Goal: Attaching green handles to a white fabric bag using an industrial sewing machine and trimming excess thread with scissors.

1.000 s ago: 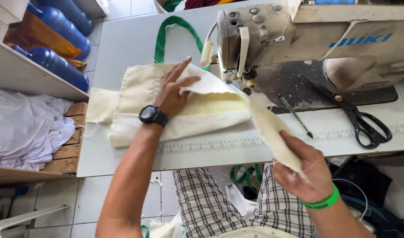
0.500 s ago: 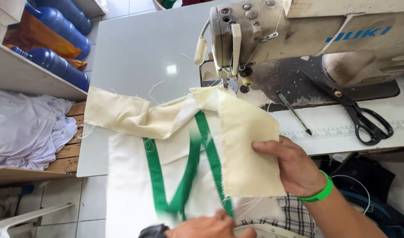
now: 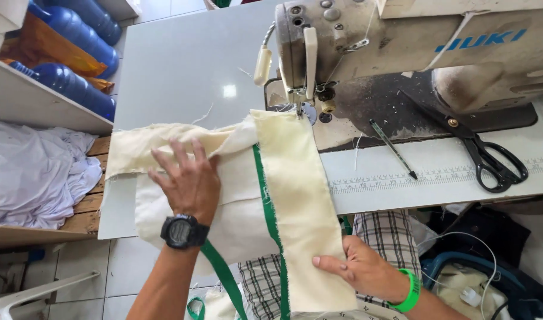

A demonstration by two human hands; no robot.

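Note:
A cream cloth bag (image 3: 236, 213) with green straps (image 3: 265, 207) lies across the front of the sewing table. A long cream strip (image 3: 295, 195) runs from the machine's needle (image 3: 299, 109) down to the table's near edge. My left hand (image 3: 188, 178), with a black watch on the wrist, presses flat on the bag's left part. My right hand (image 3: 357, 269), wearing a green wristband, pinches the strip's lower end. The sewing machine (image 3: 413, 41) stands at the top right.
Black scissors (image 3: 484, 154) and a pen (image 3: 393, 148) lie on the table right of the needle, above a printed ruler strip (image 3: 437, 175). Blue bottles (image 3: 76, 89) sit on a shelf at left, with white cloth (image 3: 34, 172) below. Dark bags (image 3: 479, 266) lie under the table.
The bag was flipped and spread out, straps now showing. My left hand moved from the near edge up onto the bag's left part. My right hand slid down the strip.

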